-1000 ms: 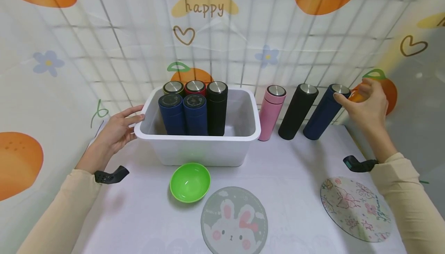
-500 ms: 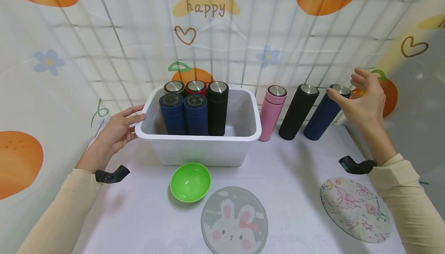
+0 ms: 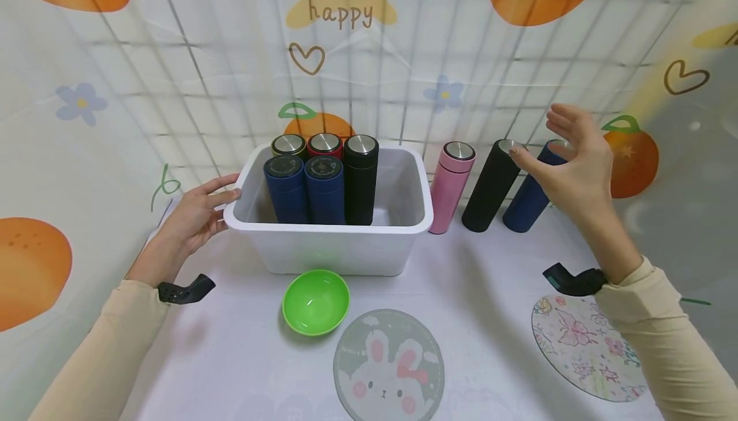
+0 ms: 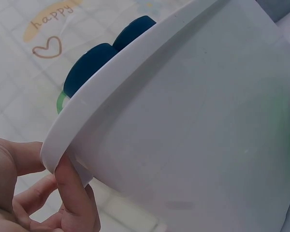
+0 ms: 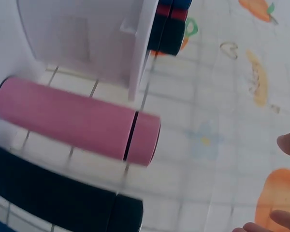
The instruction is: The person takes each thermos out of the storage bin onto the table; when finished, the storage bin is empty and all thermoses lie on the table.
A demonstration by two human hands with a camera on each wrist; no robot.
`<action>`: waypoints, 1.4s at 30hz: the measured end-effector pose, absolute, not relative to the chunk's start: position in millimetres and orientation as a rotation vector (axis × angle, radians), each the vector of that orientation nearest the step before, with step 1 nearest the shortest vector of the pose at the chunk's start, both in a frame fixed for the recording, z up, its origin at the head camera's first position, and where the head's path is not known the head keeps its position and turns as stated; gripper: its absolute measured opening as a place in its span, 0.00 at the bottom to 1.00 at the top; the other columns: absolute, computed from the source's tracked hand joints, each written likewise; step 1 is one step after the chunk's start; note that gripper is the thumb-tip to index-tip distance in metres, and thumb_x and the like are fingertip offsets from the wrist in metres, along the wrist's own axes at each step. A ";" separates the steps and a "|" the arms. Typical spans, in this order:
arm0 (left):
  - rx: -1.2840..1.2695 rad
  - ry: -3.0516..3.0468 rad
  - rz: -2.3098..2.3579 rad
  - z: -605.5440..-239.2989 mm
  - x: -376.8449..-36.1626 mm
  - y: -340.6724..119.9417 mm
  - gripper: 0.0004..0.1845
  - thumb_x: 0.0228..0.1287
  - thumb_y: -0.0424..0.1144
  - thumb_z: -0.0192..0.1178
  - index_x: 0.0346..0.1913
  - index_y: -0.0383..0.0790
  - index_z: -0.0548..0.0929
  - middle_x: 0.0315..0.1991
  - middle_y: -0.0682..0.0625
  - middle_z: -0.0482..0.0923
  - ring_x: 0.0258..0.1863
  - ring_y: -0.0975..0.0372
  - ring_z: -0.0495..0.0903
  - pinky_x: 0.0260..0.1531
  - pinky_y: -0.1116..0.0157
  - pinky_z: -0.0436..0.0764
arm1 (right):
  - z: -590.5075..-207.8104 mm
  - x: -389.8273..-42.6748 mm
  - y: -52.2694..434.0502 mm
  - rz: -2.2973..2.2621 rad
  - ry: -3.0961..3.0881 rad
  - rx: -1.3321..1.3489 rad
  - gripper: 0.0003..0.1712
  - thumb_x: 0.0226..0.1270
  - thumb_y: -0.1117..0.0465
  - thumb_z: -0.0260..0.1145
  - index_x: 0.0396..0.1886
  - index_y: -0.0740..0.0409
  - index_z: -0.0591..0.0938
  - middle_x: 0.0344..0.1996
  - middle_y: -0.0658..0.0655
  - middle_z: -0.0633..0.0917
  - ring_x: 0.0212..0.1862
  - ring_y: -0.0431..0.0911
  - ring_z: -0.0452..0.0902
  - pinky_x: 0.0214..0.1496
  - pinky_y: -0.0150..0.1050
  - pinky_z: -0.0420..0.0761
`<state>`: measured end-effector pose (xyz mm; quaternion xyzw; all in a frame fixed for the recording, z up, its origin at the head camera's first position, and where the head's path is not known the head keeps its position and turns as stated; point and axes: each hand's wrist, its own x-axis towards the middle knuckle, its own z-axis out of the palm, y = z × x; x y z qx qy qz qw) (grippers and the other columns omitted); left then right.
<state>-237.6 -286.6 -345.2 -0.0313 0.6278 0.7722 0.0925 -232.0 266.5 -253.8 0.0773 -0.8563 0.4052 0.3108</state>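
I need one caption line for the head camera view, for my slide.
Left hand holds the white bin of flasks while the open right hand reaches toward the black flask on the table.

White plastic bin (image 3: 340, 248) holds five upright flasks (image 3: 323, 181) at its left. Right of it stand pink flask (image 3: 451, 185), black flask (image 3: 492, 184), navy flask (image 3: 527, 193). Green bowl (image 3: 315, 302) before bin; round rabbit mat (image 3: 388, 366) right of bowl.

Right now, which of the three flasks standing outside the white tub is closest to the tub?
The pink steel-capped flask: it stands right beside the white plastic tub, with the black flask and navy flask farther right.
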 end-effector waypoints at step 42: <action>-0.126 1.908 2.268 -344.9 -237.8 -285.2 0.34 0.69 0.38 0.65 0.74 0.42 0.64 0.60 0.48 0.66 0.44 0.59 0.81 0.41 0.63 0.86 | -267.6 -254.7 141.8 1.338 -2.347 0.698 0.43 0.53 0.56 0.81 0.68 0.56 0.73 0.64 0.52 0.77 0.63 0.46 0.74 0.61 0.46 0.79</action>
